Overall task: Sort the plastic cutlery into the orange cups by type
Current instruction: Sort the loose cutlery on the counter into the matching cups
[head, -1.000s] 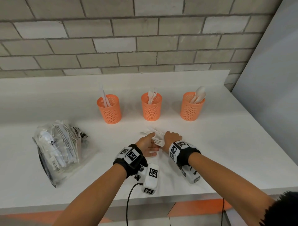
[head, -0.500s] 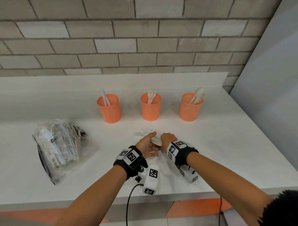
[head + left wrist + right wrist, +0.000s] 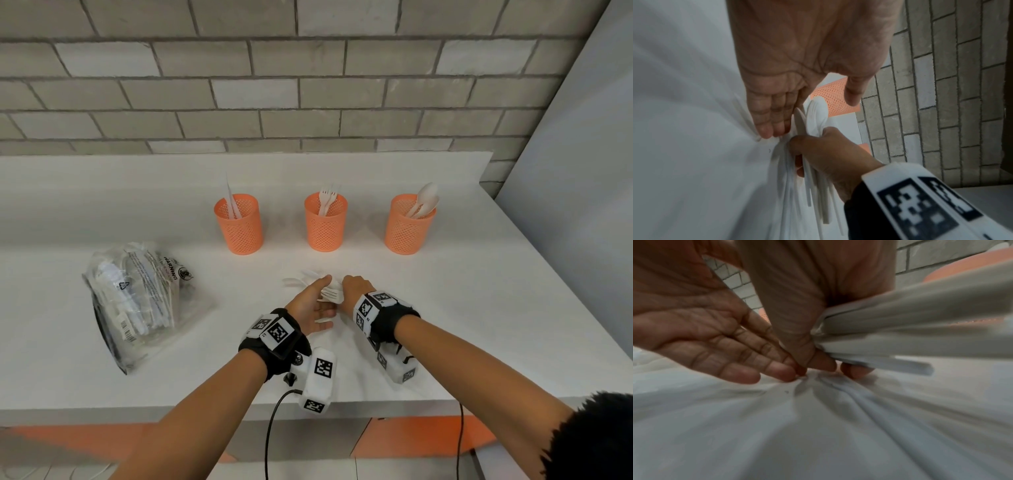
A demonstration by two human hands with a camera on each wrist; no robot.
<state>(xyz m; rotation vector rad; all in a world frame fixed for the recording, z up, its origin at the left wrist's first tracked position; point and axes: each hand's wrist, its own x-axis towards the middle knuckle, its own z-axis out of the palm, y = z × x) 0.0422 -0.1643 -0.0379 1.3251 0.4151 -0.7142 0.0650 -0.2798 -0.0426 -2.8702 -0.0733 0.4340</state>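
Three orange mesh cups stand in a row: the left cup (image 3: 238, 224) holds knives, the middle cup (image 3: 325, 222) forks, the right cup (image 3: 409, 224) spoons. In front of them lies a small pile of loose white cutlery (image 3: 303, 278). My right hand (image 3: 354, 289) grips a bundle of mixed cutlery (image 3: 818, 175) just above the counter, its fingers curled round the handles (image 3: 900, 334). A fork head (image 3: 330, 294) sticks out of that bundle toward my left hand (image 3: 313, 299). The left hand's fingers (image 3: 774, 123) are straight, with their tips on loose pieces on the counter.
A crumpled clear plastic bag (image 3: 137, 298) with more white cutlery lies on the white counter (image 3: 479, 308) at the left. A brick wall (image 3: 308, 85) backs the counter, and a grey panel (image 3: 582, 205) closes off the right side. The counter's front edge runs just under my wrists.
Both hands stay together at the pile, drawn slightly toward me. The right hand keeps hold of its bundle. The left hand's fingers have straightened beside it.
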